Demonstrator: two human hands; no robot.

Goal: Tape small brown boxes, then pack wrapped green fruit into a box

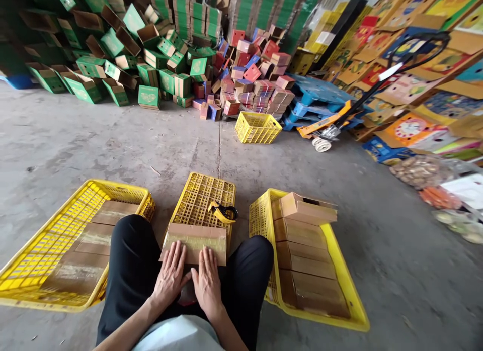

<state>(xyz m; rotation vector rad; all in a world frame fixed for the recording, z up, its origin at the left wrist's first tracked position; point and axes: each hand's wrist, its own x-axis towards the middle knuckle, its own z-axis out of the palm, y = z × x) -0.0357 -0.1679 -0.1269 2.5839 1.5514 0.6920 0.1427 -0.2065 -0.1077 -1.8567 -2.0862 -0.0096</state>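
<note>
Carton [198, 231] sits on upturned yellow crate [196, 192]. Grip: left hand [169, 274] and right hand [207, 279] lie flat, outstretched on its near side, clasping nothing. Judged fairly light, stiff-walled, crushable mid-panel; best hold, both short ends.

Dark trousers [128, 265], pale top [181, 335]
The trousers are plain and near-black, rounded at the knees [133, 230]; the top is light bluish white; both forearms [132, 325], the left hand [171, 275] and the right hand [207, 281] are bare
</note>
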